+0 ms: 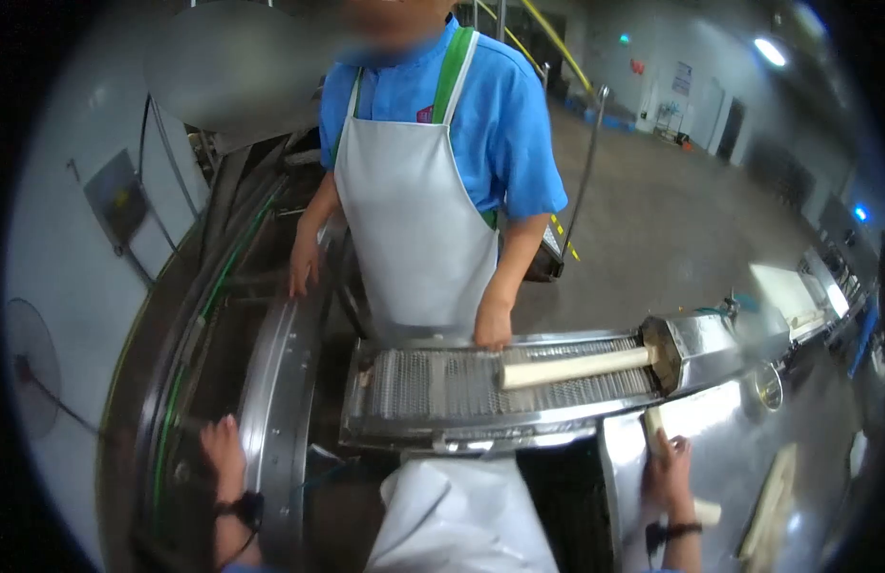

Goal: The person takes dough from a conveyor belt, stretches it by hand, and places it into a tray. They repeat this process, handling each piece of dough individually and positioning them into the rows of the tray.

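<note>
My left hand [224,449] reaches over the metal side rail [278,420] on the left, fingers stretched out and nothing in them. On the right, my right hand [670,470] closes around a short pale dough-like strip [654,430] at the edge of the steel table [719,411]. Another pale piece [707,513] lies beside my right wrist. A longer pale dough-like roll [576,369] rests on the wire-mesh conveyor [433,382], its right end at the opening of a metal housing [695,351].
Across the conveyor stands a co-worker in a white apron [414,210], one hand [493,325] at its far edge, the other [305,263] by the left rail. More pale strips [772,501] lie on the steel table. A railing post [587,172] rises behind.
</note>
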Demonstrator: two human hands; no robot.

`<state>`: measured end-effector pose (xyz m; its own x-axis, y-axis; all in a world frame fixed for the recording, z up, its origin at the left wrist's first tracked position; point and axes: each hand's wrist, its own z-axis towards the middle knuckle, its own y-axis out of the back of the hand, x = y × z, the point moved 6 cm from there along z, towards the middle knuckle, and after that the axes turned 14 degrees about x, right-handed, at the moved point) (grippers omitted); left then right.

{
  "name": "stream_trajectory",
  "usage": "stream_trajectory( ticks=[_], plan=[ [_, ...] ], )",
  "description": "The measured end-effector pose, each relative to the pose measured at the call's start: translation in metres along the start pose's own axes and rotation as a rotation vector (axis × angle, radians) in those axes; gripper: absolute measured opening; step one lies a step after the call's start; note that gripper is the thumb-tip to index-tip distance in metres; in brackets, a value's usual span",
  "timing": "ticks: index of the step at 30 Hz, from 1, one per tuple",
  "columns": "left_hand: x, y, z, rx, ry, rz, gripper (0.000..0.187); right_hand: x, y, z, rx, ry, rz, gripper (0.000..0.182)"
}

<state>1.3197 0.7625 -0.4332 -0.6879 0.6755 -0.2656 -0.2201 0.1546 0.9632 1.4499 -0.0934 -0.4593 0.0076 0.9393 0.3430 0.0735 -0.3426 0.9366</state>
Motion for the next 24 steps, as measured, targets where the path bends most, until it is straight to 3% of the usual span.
stream_trajectory(
  ticks=[2,3,4,5,7,8,11,12,14,16,20,23,24],
  plan=[
    [0.005,-0.003,0.002,-0.044,0.008,0.003,0.052,-0.037,0.003,0.011,-0.107,-0.057,0.178,0.04],
    [0.007,-0.005,0.004,-0.028,-0.002,0.011,0.051,-0.072,-0.003,0.02,-0.288,-0.026,0.026,0.033],
    [0.008,-0.007,0.006,-0.014,-0.014,0.019,0.051,-0.1,-0.005,0.032,-0.279,-0.209,0.271,0.026],
    [0.008,-0.007,0.008,-0.014,-0.025,0.023,0.051,-0.042,0.023,0.031,-0.404,-0.144,-0.329,0.026],
    [0.01,-0.01,0.009,0.01,-0.036,0.009,0.051,0.043,0.04,0.05,-0.427,0.022,-0.174,0.043],
    [0.008,-0.009,0.009,0.0,-0.045,0.009,0.051,0.06,0.013,0.077,-0.535,0.274,-0.138,0.052],
    [0.015,-0.018,0.012,-0.05,-0.062,0.053,0.053,0.19,-0.038,0.11,-0.11,0.425,0.021,0.059],
    [0.01,-0.009,0.011,-0.06,-0.069,0.064,0.053,0.221,-0.068,0.128,-0.127,0.526,-0.026,0.063],
    [-0.007,0.002,0.002,0.058,-0.074,-0.001,0.054,0.302,-0.09,0.13,0.069,0.761,0.067,0.06],
    [0.003,-0.003,0.006,-0.023,-0.014,0.008,0.053,0.352,-0.12,0.133,-0.159,0.781,-0.09,0.055],
    [-0.002,0.004,0.001,-0.016,-0.024,-0.038,0.051,0.394,-0.139,0.136,-0.118,0.68,-0.247,0.059],
    [-0.003,0.005,0.0,-0.018,-0.024,-0.012,0.051,0.392,-0.134,0.146,0.034,0.58,-0.289,0.061],
    [0.001,0.003,0.003,-0.04,-0.046,0.029,0.051,0.381,-0.123,0.149,0.093,0.552,0.005,0.056]
  ],
)
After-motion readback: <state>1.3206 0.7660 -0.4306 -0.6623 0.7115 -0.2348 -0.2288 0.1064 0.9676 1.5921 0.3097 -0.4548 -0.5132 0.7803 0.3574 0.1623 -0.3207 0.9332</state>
